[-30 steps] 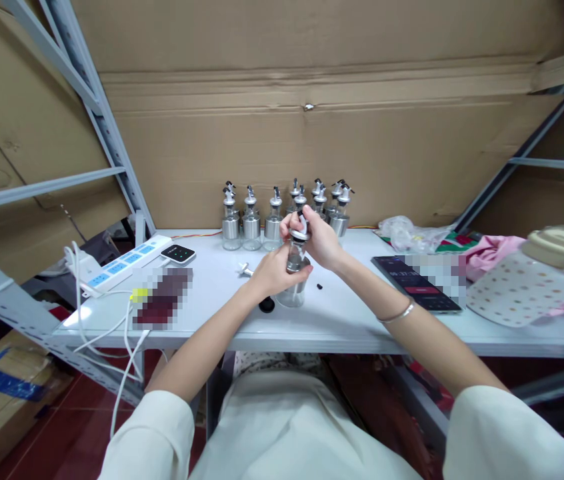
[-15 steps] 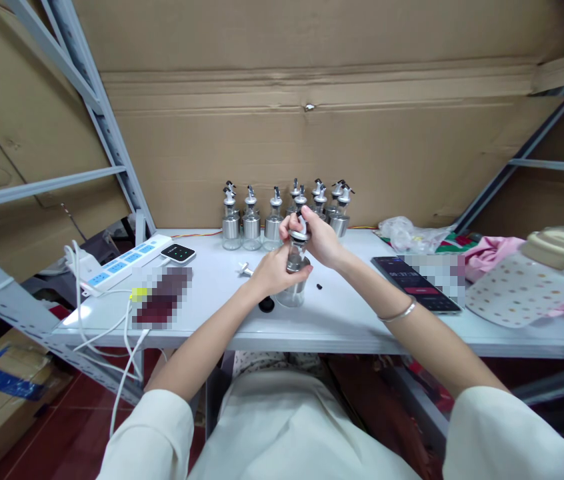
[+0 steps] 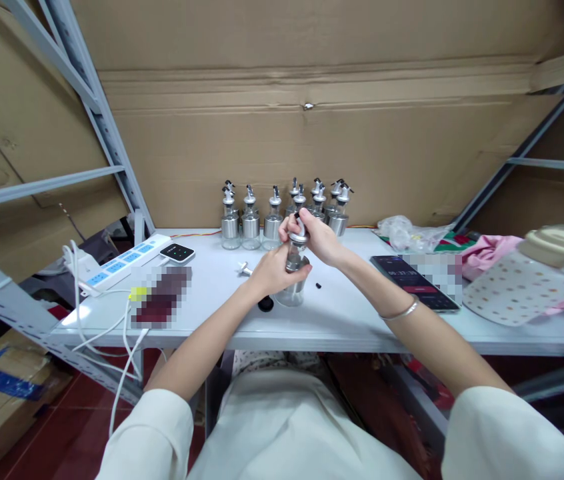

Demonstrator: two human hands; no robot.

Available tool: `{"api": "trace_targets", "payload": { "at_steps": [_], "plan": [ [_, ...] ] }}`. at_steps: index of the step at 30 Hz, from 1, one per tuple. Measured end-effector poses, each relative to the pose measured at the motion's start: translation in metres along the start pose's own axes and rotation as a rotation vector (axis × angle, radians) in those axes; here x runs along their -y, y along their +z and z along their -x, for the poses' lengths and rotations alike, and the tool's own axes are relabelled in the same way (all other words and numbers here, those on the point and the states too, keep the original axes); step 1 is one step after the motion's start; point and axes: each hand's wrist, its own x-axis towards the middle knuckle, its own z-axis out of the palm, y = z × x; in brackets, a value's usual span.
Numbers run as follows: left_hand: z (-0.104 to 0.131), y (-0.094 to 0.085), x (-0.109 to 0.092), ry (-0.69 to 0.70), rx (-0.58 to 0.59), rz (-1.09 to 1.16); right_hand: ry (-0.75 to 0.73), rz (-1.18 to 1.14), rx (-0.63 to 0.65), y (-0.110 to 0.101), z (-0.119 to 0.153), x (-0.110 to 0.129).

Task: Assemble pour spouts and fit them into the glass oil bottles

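A glass oil bottle (image 3: pixel 291 295) with a steel band stands upright on the white table in front of me. My left hand (image 3: pixel 278 270) is wrapped round its body, thumb across the front. At the top, my right hand (image 3: pixel 316 235) has its fingers closed round the silver pour spout (image 3: pixel 298 235), which sits on the bottle's neck; the fingers partly cover it. Left of the bottle lie a loose silver spout (image 3: pixel 245 269) and a black round cap (image 3: pixel 265 304). A tiny black piece (image 3: pixel 319 286) lies to the right.
Several finished-looking spouted bottles (image 3: pixel 251 223) stand in a row at the back. A power strip (image 3: pixel 129 261), a small black-screened device (image 3: pixel 178 253) and white cables lie left. A phone (image 3: pixel 415 283), plastic bag (image 3: pixel 407 233) and dotted white item (image 3: pixel 505 287) are right.
Both hands keep their hold on the bottle and spout. The right fingers have shifted very slightly on the spout; the whole view has moved a little.
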Motion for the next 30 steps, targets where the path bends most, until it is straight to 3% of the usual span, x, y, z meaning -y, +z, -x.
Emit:
{"api": "trace_targets", "payload": {
  "at_steps": [11, 22, 25, 27, 30],
  "plan": [
    [0.000, 0.000, 0.001, -0.012, 0.011, -0.026, 0.034, 0.003, 0.008, 0.001, 0.004, 0.002],
    [0.000, 0.000, 0.001, -0.071, 0.038, -0.009, -0.032, 0.276, 0.090, -0.011, 0.009, -0.003],
    [0.001, -0.009, 0.000, -0.097, 0.056, -0.083, -0.109, 0.507, -0.023, -0.022, 0.010, -0.023],
    [0.001, -0.016, 0.002, -0.094, 0.069, -0.161, -0.237, 0.688, -0.147, -0.027, 0.013, -0.039],
    [-0.002, -0.026, 0.012, -0.114, 0.113, -0.251, -0.380, 0.913, -0.216, -0.028, 0.022, -0.055]
  ]
}}
